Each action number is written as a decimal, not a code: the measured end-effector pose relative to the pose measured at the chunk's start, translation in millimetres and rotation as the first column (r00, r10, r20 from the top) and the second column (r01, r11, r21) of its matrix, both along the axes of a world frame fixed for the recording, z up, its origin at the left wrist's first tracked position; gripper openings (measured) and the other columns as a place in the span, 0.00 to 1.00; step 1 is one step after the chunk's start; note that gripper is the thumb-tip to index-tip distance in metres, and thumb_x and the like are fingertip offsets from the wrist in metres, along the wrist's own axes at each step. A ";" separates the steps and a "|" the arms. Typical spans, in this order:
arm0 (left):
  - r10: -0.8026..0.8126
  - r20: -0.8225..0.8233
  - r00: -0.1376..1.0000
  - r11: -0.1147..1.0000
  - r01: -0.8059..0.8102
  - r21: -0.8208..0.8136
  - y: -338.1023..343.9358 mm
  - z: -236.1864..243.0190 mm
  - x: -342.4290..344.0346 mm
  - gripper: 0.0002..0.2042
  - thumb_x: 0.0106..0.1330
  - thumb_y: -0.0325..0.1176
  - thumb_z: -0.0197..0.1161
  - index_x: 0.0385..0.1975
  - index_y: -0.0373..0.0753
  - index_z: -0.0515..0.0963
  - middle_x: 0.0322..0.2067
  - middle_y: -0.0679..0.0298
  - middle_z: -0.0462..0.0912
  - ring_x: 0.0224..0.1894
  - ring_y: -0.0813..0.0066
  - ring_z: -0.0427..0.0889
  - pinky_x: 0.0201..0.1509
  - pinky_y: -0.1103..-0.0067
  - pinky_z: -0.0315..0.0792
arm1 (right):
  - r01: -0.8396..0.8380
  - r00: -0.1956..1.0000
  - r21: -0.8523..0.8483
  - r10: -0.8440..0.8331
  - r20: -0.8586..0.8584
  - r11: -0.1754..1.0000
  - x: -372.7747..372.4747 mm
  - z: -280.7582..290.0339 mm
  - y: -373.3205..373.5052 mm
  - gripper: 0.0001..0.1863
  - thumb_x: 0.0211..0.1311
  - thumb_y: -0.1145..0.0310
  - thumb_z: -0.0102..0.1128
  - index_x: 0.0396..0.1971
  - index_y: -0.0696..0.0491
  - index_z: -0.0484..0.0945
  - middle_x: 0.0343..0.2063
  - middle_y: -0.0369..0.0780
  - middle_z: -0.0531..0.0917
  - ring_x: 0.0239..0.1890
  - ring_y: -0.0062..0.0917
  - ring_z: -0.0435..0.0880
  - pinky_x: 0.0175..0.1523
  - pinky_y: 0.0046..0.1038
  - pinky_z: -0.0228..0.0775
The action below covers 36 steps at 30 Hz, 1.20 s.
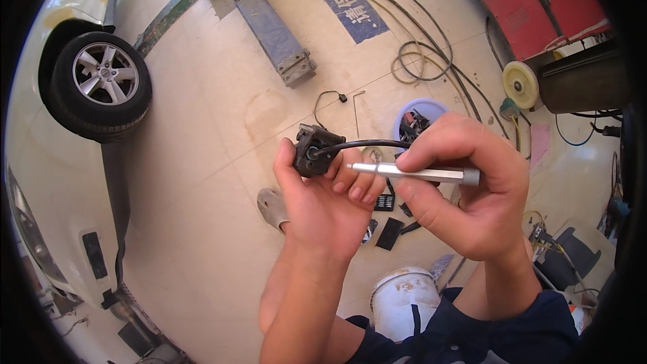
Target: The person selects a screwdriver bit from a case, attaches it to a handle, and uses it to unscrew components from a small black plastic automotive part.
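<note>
My left hand (327,212) is closed round a small black boxy part (314,151), its thumb on the left side. From a round opening in the part's face a black cable (367,143) runs right, toward my right hand (475,185). Pinched between that hand's thumb and fingers is a silver pen-style screwdriver (431,174) with a grey end cap. Its thin tip points left, above my left fingers and just short of the part. Below the hands lie a black case with small bits (385,202) and a flat black box (390,234).
A lilac basin (438,106) of dark pieces stands beyond my right hand. A white bucket (404,296) is close to my legs. Hoses (431,47) snake over the tiled floor. A car wheel (104,77) is at left, a grey lift arm (269,34) ahead, a red cabinet (526,3) far right.
</note>
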<state>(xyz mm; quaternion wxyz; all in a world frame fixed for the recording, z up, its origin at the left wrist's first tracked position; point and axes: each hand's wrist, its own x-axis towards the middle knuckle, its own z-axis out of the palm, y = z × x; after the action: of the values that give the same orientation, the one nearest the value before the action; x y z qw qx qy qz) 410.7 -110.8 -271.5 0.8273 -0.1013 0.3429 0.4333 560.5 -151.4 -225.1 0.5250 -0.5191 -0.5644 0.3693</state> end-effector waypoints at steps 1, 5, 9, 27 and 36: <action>-0.009 0.022 1.000 1.000 0.008 0.011 -0.9 0.3 0.8 0.28 0.69 0.62 0.39 0.16 0.44 0.57 0.14 0.69 0.54 0.19 0.75 0.56 0.27 0.76 0.55 | -0.012 1.000 0.028 0.011 0.027 1.000 2.0 -3.9 1.4 0.10 0.51 0.83 0.61 0.36 0.61 0.77 0.26 0.39 0.79 0.29 0.15 0.75 0.33 0.18 0.66; -0.037 -0.018 0.999 0.998 0.038 0.048 -5.1 -4.8 5.0 0.28 0.67 0.63 0.42 0.16 0.45 0.59 0.14 0.70 0.55 0.19 0.76 0.57 0.26 0.78 0.55 | 0.027 0.994 -0.098 -0.037 -0.106 0.995 -5.4 -17.0 -0.5 0.10 0.64 0.75 0.58 0.43 0.61 0.73 0.27 0.39 0.80 0.26 0.15 0.77 0.30 0.15 0.68; -0.031 -0.134 0.991 0.999 0.036 0.036 -6.1 -4.4 6.6 0.28 0.66 0.63 0.47 0.14 0.46 0.61 0.13 0.72 0.56 0.18 0.78 0.57 0.24 0.79 0.53 | 0.061 0.979 -0.055 -0.071 -0.192 0.997 -5.6 -35.2 -2.4 0.10 0.70 0.69 0.55 0.42 0.60 0.72 0.25 0.37 0.78 0.23 0.14 0.76 0.27 0.14 0.67; -0.139 -0.188 0.972 0.971 0.171 0.165 -6.0 -13.7 3.9 0.28 0.68 0.63 0.39 0.17 0.44 0.58 0.15 0.71 0.54 0.20 0.77 0.57 0.27 0.78 0.56 | 0.040 0.844 -0.321 -0.204 -0.497 0.946 -12.7 -47.4 -5.1 0.09 0.71 0.69 0.51 0.41 0.59 0.69 0.24 0.42 0.77 0.09 0.12 0.67 0.12 0.14 0.53; -0.082 -0.232 0.969 0.986 0.114 0.126 -6.3 -11.7 8.0 0.27 0.68 0.61 0.43 0.16 0.45 0.60 0.13 0.72 0.55 0.17 0.79 0.54 0.22 0.80 0.52 | 0.047 0.878 -0.195 -0.133 -0.459 0.980 -19.7 -59.5 -4.1 0.07 0.71 0.73 0.52 0.42 0.59 0.69 0.25 0.41 0.79 0.12 0.09 0.66 0.17 0.12 0.55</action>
<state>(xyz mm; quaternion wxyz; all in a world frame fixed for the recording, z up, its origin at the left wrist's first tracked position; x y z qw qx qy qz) 418.7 -117.1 -283.2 0.8084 0.0232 0.4085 0.4231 540.8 -155.6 -284.6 0.6143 -0.4846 -0.3602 0.5080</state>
